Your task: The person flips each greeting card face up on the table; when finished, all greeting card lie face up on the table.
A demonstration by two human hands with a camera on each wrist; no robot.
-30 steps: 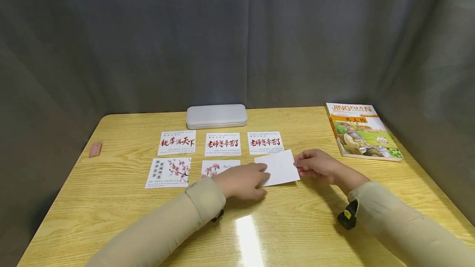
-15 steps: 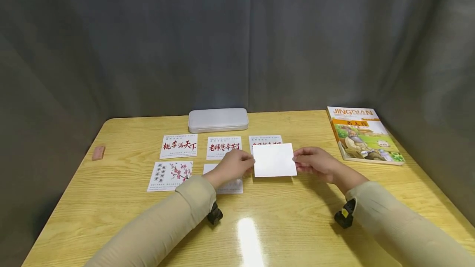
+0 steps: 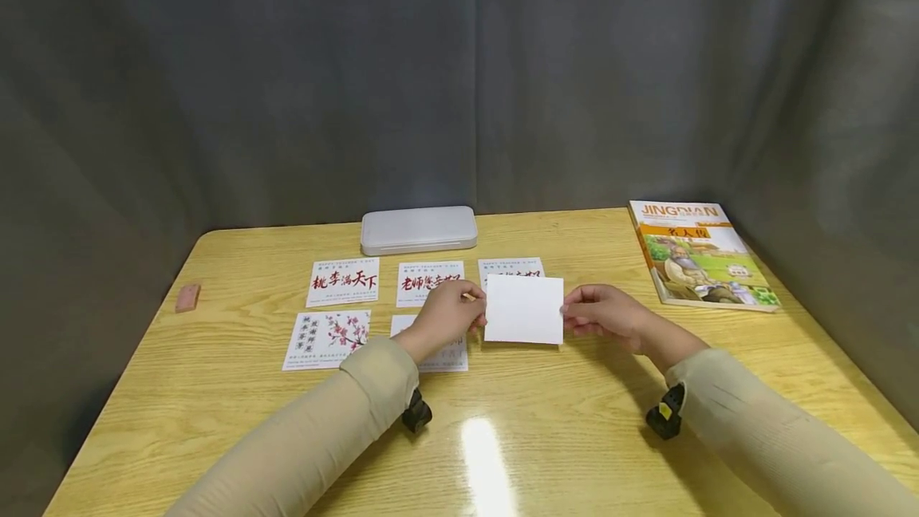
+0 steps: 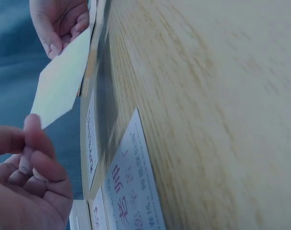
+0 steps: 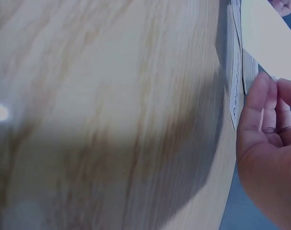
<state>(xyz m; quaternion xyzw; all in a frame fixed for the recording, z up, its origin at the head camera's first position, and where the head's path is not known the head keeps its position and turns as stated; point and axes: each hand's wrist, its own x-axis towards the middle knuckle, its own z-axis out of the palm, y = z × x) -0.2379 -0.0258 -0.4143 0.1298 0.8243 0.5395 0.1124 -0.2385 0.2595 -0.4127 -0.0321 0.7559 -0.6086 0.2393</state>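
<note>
Since our left hand and right hand just pinch the blank card edges mid-frame, it could slip onto the printed cards.

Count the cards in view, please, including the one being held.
6. Back row: left card, middle card, right card partly covered. Front row: blossom card, another card under the left hand. Blank card held by both hands. More may be hidden.

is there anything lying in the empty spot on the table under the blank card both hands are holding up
Nothing visible does. The blank card, pinched by the left hand and right hand, hangs above bare table right of the flower card. It hides part of the red-lettered card behind.
</note>
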